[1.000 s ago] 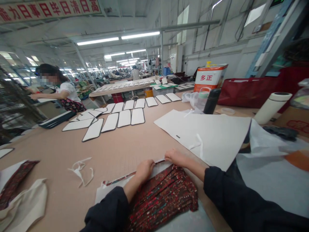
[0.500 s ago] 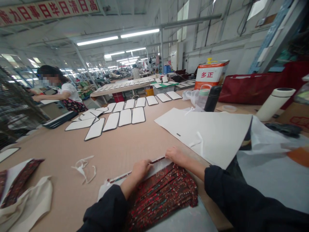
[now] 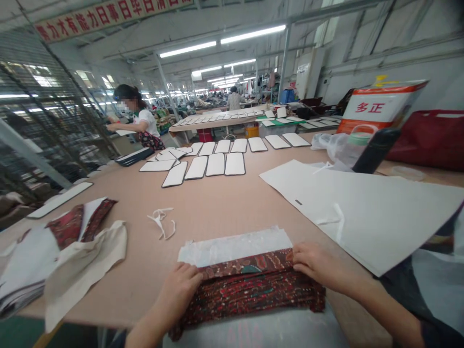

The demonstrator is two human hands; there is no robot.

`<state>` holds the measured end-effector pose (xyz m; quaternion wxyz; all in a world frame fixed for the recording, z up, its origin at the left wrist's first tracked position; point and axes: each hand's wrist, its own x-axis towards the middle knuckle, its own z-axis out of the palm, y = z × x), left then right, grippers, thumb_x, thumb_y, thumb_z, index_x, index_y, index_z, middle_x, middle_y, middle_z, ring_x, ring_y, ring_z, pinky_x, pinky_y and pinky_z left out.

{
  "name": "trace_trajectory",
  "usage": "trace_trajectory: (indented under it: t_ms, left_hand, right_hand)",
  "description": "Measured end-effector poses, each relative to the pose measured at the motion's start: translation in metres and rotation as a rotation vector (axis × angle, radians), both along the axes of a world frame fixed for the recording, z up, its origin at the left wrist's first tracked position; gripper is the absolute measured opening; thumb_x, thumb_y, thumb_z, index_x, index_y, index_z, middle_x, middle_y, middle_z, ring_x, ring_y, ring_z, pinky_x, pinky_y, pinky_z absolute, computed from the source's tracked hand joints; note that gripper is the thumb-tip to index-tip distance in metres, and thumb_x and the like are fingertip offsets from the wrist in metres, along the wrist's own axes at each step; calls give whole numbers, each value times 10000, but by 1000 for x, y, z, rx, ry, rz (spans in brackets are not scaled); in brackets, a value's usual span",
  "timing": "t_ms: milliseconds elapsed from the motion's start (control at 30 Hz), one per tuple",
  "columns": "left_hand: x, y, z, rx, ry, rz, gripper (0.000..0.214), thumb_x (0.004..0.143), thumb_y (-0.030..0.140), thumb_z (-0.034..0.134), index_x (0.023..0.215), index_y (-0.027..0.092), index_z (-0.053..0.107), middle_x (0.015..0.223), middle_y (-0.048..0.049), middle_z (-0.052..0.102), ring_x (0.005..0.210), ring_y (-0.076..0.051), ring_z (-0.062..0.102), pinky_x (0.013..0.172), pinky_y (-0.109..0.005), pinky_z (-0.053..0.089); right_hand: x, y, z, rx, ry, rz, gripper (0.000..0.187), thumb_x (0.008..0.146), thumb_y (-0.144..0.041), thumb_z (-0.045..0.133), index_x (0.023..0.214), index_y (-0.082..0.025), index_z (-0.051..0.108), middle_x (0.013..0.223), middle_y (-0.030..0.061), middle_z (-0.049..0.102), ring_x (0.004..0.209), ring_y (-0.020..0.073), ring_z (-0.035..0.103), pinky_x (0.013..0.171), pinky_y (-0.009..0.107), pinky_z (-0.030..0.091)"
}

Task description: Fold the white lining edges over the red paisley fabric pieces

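Dark red patterned fabric (image 3: 250, 295) lies in stacked, overlapping strips in front of me. Its top strip runs straight across, nearest the far side. My left hand (image 3: 185, 285) is closed on the left end of that strip, fingertips pinched on its edge. At the opposite end, my right hand (image 3: 313, 266) pinches the strip's corner, fingers pressed together. Beyond the strip a whitish translucent sheet (image 3: 235, 245) sticks out, wrinkled along its far edge. A grey-white surface (image 3: 253, 331) shows under the near side of the stack.
White dark-edged panels (image 3: 216, 164) lie in rows across the brown table (image 3: 217, 203). A tangled white strap (image 3: 161, 224) is left of centre. Patterned and cream cloth (image 3: 85, 266) lies further left. A large white sheet (image 3: 348, 198), dark bottle (image 3: 377, 150) and tin (image 3: 380, 108) are right. A person (image 3: 139, 118) stands beyond.
My hands have moved apart, from the stack's far edge to the ends of the top strip. That strip now lies broad and flat, patterned face showing. The view has swung left.
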<state>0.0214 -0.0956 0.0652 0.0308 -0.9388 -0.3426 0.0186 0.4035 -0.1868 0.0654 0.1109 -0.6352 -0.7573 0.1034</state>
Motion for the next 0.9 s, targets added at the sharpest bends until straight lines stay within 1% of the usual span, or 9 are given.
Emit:
trace_trajectory:
  t_ms: [100,167,233,333,467,567,667,767,900]
  left_hand:
    - [1,-16,-12,20,40,-24,191,839,190,512,1016,196,585,964,-44,615,860,-194,528,807,-338,377]
    - [2,-20,-16,30,66,-40,243,840,182,506,1077,176,558,999,-64,607,886,-210,525,823,-356,376]
    - [1,-23,-15,12,74,-62,270,852,185,481,1117,181,536,1024,-73,599,903,-215,525,828,-361,377]
    - [-1,-27,-10,-63,35,-71,278,858,184,457,1124,224,526,1049,-60,592,899,-204,532,799,-343,390]
    - [-3,-26,6,-217,-54,-19,171,850,232,448,892,237,613,932,-25,624,859,-186,550,779,-314,400]
    - [2,-8,16,-383,-114,1,191,827,274,464,806,237,650,821,-13,656,795,-166,576,769,-274,407]
    - [19,23,16,-487,-166,68,219,802,278,462,833,234,674,793,-15,674,739,-158,588,706,-239,419]
    - [44,50,2,-419,-220,125,243,803,253,445,864,209,677,872,-43,671,811,-179,588,734,-253,420]
    - [72,66,-33,-254,-308,147,235,828,228,447,954,175,638,960,-73,625,920,-194,548,823,-285,406]
  right_hand:
    - [-17,11,17,-98,-32,116,224,840,-305,489,726,-224,664,786,41,640,768,176,580,730,272,401]
    - [-36,33,25,-100,-60,164,229,844,-275,472,746,-207,668,792,54,647,760,179,590,705,265,404]
    - [-60,62,24,-104,-103,223,205,833,-243,481,786,-194,675,831,69,658,787,190,599,695,260,406]
    - [-95,105,8,-149,-174,238,189,821,-204,497,883,-185,675,908,90,662,849,207,607,700,259,415]
    - [-123,136,-24,-113,-229,142,213,824,-139,463,916,-162,653,966,105,639,898,207,594,711,256,424]
    - [-126,140,-41,-49,-238,98,201,830,-122,448,892,-148,637,954,107,628,909,201,578,742,256,419]
    - [-123,138,-46,-36,-220,68,163,831,-145,466,884,-144,620,957,107,620,916,202,563,762,261,411]
    - [-120,135,-50,-6,-170,60,138,817,-162,500,913,-162,599,975,84,608,931,195,544,782,256,398]
    - [-121,133,-57,58,-115,102,119,809,-160,507,887,-178,595,953,60,597,954,188,516,817,259,378]
